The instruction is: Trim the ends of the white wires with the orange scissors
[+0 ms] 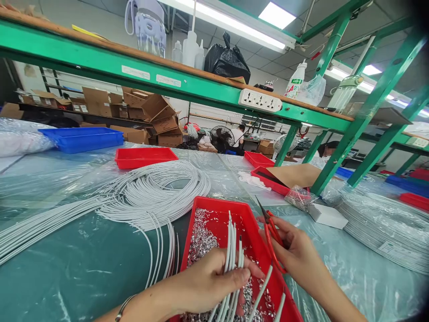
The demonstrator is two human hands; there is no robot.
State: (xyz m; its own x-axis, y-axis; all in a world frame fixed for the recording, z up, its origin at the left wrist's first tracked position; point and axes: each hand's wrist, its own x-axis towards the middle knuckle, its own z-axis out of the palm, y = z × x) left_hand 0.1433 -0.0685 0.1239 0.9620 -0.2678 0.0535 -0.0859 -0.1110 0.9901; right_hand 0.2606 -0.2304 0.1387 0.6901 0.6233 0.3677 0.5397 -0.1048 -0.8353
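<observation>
Over a red tray (248, 219) strewn with silvery scraps, my left hand (214, 279) is closed around several white cables (232, 250), whose ends point up. One of these ends has a dark tip. To the right, my right hand (295, 250) grips red-handled scissors (273, 235), the dark blades pointing up and left, apart from the cables. Two more cable ends (264, 286) lean beside my left hand. A large coil of white cable (157, 192) lies on the table left of the tray.
A green shelf frame (201, 96) with a power strip (260, 100) crosses above the table. Behind the coil are a red tray (146, 157) and a blue tray (83, 139). A white box (327, 216) and another cable coil (385, 228) lie right. People sit far back.
</observation>
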